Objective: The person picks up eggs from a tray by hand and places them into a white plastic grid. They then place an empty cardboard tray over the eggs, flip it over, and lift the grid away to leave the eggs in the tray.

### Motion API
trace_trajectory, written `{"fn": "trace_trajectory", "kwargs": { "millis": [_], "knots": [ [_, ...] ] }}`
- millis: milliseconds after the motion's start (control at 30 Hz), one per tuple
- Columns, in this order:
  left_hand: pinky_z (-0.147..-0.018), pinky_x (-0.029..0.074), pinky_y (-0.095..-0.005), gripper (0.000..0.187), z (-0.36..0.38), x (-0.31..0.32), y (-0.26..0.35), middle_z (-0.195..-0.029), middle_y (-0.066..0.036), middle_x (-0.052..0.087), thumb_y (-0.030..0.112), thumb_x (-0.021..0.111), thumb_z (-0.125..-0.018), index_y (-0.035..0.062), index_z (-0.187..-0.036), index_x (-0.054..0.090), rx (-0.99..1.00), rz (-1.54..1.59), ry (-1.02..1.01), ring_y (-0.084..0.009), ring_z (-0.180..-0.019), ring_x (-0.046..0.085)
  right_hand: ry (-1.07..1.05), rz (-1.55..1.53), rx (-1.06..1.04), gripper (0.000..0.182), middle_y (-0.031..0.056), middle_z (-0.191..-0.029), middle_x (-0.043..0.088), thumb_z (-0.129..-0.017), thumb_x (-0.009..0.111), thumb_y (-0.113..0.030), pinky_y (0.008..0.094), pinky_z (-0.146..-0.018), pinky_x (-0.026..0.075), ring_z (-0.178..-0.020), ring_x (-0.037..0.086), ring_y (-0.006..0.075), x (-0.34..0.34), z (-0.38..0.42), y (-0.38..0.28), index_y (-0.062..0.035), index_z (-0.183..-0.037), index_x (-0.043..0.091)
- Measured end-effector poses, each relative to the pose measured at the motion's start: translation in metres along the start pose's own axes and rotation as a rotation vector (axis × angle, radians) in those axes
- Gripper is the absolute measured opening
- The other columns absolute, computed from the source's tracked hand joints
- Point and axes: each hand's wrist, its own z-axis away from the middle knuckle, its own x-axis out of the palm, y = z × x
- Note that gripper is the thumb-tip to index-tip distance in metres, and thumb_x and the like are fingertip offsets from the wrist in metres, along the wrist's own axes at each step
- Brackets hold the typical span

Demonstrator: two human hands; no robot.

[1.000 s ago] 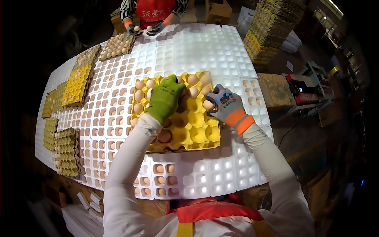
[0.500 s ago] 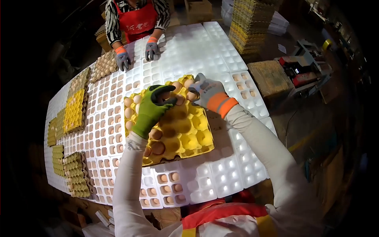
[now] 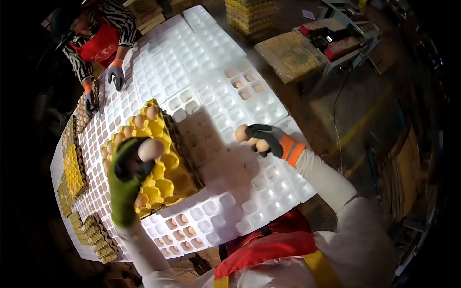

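Observation:
My left hand (image 3: 126, 175), in a green glove with black fingers, is closed around at least one brown egg (image 3: 151, 150) above the yellow egg tray (image 3: 174, 185). More brown eggs (image 3: 139, 120) sit along the far and left cups of this tray, which rests on a stack of trays. Off to the right, my right hand (image 3: 272, 140), in a grey glove with an orange cuff, grips several eggs (image 3: 241, 133) over the white foam trays (image 3: 218, 163). Its fingers partly hide the eggs.
A co-worker in a red apron (image 3: 98, 45) handles eggs at the far left. Foam trays holding eggs (image 3: 180, 235) cover the near and left table, with more yellow trays (image 3: 73, 170) at the left. A red-and-grey machine (image 3: 338, 45) stands beyond the right edge.
My right hand has left the yellow tray and moved right with eggs in its fingers. My left hand stays over the tray, an egg now showing in it. The view has turned right.

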Motion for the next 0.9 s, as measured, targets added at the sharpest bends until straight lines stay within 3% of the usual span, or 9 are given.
{"fn": "trace_trajectory", "kwargs": {
  "millis": [100, 167, 267, 367, 400, 500, 633, 767, 900],
  "knots": [
    [-0.087, 0.051, -0.0349, 0.046, 0.003, 0.098, 0.001, -0.112, -0.011, 0.063, 0.011, 0.085, -0.072, 0.0042, -0.115, 0.070, 0.180, 0.003, -0.163, -0.0234, -0.102, 0.062, 0.336, 0.324, -0.156, 0.044, 0.0072, -0.100, 0.067, -0.088, 0.073, -0.045, 0.0332, -0.062, 0.053, -0.082, 0.067, 0.0175, -0.075, -0.040, 0.000, -0.0106, -0.116, 0.068],
    [-0.079, 0.052, -0.0328, 0.044, -0.009, 0.172, -0.009, -0.110, -0.009, 0.064, 0.014, 0.086, -0.072, 0.0112, -0.113, 0.072, 0.125, -0.003, -0.207, -0.0209, -0.095, 0.064, 0.614, 0.916, -0.221, 0.041, 0.0125, -0.114, 0.065, -0.087, 0.073, -0.040, 0.0385, -0.076, 0.054, -0.093, 0.068, 0.0241, -0.087, -0.058, -0.018, -0.0150, -0.119, 0.067],
    [-0.071, 0.053, -0.0356, 0.036, -0.076, 0.254, -0.068, -0.102, -0.009, 0.063, 0.020, 0.083, -0.074, 0.0144, -0.108, 0.072, 0.248, -0.520, 0.080, -0.0245, -0.082, 0.066, 0.657, 1.480, -0.163, 0.038, 0.0185, -0.127, 0.061, -0.087, 0.070, -0.033, 0.0436, -0.093, 0.050, -0.105, 0.065, 0.0333, -0.101, -0.079, -0.029, -0.0194, -0.122, 0.066],
    [-0.071, 0.052, -0.0430, 0.033, -0.135, 0.290, -0.108, -0.103, -0.013, 0.059, 0.027, 0.076, -0.077, 0.0166, -0.108, 0.070, 0.144, -0.821, 0.009, -0.0322, -0.089, 0.064, 0.616, 1.395, -0.277, 0.036, 0.0197, -0.127, 0.061, -0.091, 0.065, -0.032, 0.0445, -0.095, 0.049, -0.108, 0.064, 0.0356, -0.118, -0.076, -0.018, -0.0192, -0.125, 0.063],
    [-0.072, 0.052, -0.0429, 0.032, -0.138, 0.295, -0.112, -0.106, -0.013, 0.060, 0.025, 0.075, -0.078, 0.0170, -0.109, 0.070, 0.133, -0.811, -0.003, -0.0321, -0.090, 0.064, 0.653, 1.109, -0.626, 0.036, 0.0182, -0.126, 0.062, -0.090, 0.066, -0.031, 0.0443, -0.095, 0.050, -0.108, 0.064, 0.0369, -0.129, -0.084, -0.006, -0.0179, -0.123, 0.063],
    [-0.075, 0.053, -0.0425, 0.031, -0.127, 0.308, -0.114, -0.113, -0.011, 0.061, 0.018, 0.071, -0.081, 0.0180, -0.113, 0.069, 0.195, -0.632, 0.031, -0.0315, -0.095, 0.065, 0.326, 0.703, -0.388, 0.039, 0.0168, -0.126, 0.062, -0.088, 0.069, -0.029, 0.0434, -0.095, 0.050, -0.110, 0.062, 0.0359, -0.131, -0.045, -0.018, -0.0173, -0.125, 0.062],
    [-0.079, 0.054, -0.0402, 0.036, -0.095, 0.323, -0.118, -0.117, -0.010, 0.063, 0.012, 0.065, -0.085, 0.0180, -0.120, 0.068, 0.212, -0.563, -0.037, -0.0322, -0.098, 0.065, 0.443, 1.103, -0.678, 0.042, 0.0166, -0.121, 0.064, -0.087, 0.073, -0.025, 0.0421, -0.091, 0.051, -0.108, 0.063, 0.0348, -0.132, -0.050, 0.010, -0.0132, -0.125, 0.061],
    [-0.076, 0.051, -0.0296, 0.041, -0.093, 0.317, -0.136, -0.116, -0.007, 0.064, 0.010, 0.065, -0.089, 0.0129, -0.130, 0.063, 0.148, -0.239, 0.004, -0.0199, -0.095, 0.064, 0.193, -0.002, -0.404, 0.029, 0.0121, -0.115, 0.062, -0.091, 0.063, -0.003, 0.0332, -0.086, 0.051, -0.100, 0.062, 0.0225, -0.141, -0.031, 0.021, -0.0030, -0.119, 0.060],
    [-0.086, 0.051, -0.0293, 0.038, -0.075, 0.302, -0.130, -0.125, -0.005, 0.062, 0.013, 0.056, -0.097, 0.0043, -0.134, 0.057, -0.272, 0.612, -0.038, -0.0170, -0.108, 0.061, 0.476, 1.057, -0.922, 0.033, 0.0098, -0.117, 0.060, -0.089, 0.059, 0.002, 0.0320, -0.084, 0.050, -0.103, 0.060, 0.0219, -0.123, -0.026, 0.057, -0.0080, -0.120, 0.063]
  ]
}}
